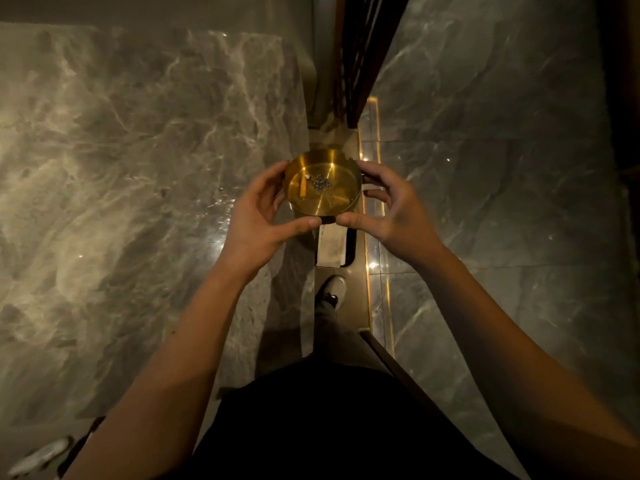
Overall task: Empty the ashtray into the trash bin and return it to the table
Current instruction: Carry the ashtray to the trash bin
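Note:
A round brass ashtray (325, 192) is held level in the air at the middle of the view. Inside it lie a cigarette butt (303, 188) and a small heap of grey ash (321, 182). My left hand (263, 216) grips its left rim, thumb along the near edge. My right hand (388, 209) grips the right rim the same way. Directly below the ashtray is a dark opening with a pale liner, possibly a trash bin (334, 245); I cannot tell for sure. No table is in view.
Glossy grey marble floor (138, 168) spreads to the left and right. A lit gold strip (375, 237) runs along the floor at the right of the opening. Dark vertical slats (356, 57) rise beyond. My shoe (331, 289) stands just behind the opening.

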`<state>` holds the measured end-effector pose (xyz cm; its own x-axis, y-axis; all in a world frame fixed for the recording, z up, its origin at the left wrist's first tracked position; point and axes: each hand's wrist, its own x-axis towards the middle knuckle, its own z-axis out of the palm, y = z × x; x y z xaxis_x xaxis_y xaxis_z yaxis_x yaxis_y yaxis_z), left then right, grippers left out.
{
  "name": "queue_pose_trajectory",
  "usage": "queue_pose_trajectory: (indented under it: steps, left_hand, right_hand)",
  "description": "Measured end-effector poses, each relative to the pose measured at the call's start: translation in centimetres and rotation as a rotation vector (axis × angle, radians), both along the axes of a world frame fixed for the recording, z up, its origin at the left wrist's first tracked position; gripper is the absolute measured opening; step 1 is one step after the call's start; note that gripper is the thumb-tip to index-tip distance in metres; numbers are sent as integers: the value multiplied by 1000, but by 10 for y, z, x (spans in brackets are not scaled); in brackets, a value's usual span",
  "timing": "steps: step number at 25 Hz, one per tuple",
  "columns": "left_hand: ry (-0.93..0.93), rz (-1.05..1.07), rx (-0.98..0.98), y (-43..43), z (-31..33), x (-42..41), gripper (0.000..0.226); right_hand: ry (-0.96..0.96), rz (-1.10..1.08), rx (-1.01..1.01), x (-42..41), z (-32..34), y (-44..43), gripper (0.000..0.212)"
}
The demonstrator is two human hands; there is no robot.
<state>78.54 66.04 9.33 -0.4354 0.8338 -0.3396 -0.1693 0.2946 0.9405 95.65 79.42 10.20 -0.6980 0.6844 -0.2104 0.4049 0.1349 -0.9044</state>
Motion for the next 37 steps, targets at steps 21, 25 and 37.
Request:
queue_pose_trajectory:
  steps: [21, 25, 37]
  left_hand:
    - [-203, 79, -408, 107, -230, 112, 79]
    - [-178, 69, -452, 117, -283, 121, 62]
    - [-327, 24, -581, 107, -393, 126, 33]
  right_hand:
    - [-149, -92, -508, 93, -247, 96, 49]
    - [-139, -71, -566, 103, -306, 106, 43]
    - [-166, -71, -751, 111, -416, 95, 36]
